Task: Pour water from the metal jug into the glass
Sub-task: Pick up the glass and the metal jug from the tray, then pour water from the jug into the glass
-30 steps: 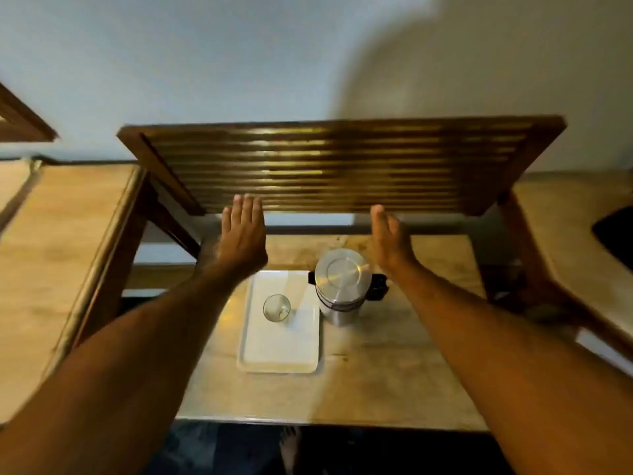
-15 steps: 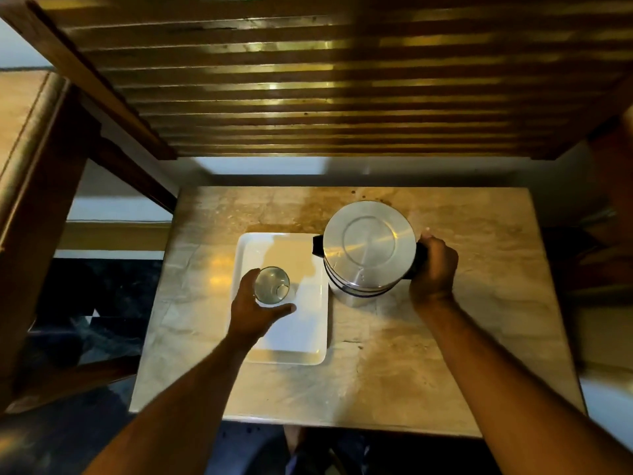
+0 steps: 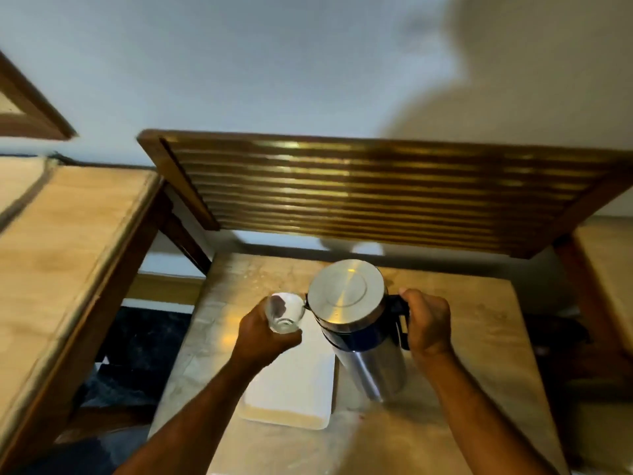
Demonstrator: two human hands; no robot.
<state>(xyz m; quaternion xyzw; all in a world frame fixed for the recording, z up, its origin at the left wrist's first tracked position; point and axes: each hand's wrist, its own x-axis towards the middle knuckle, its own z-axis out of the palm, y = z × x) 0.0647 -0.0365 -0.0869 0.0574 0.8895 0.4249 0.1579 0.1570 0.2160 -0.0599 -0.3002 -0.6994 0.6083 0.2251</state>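
Left hand grip wrapped around glass, held lifted above white tray. Right hand grip closed on black handle of metal jug, jug raised off bench, tilted, lid toward 12 o'clock. Glass just beside jug spout, at jug's 9 o'clock. Tray flat on bench at 6 o'clock of glass. Slatted wooden shelf at 12 o'clock.
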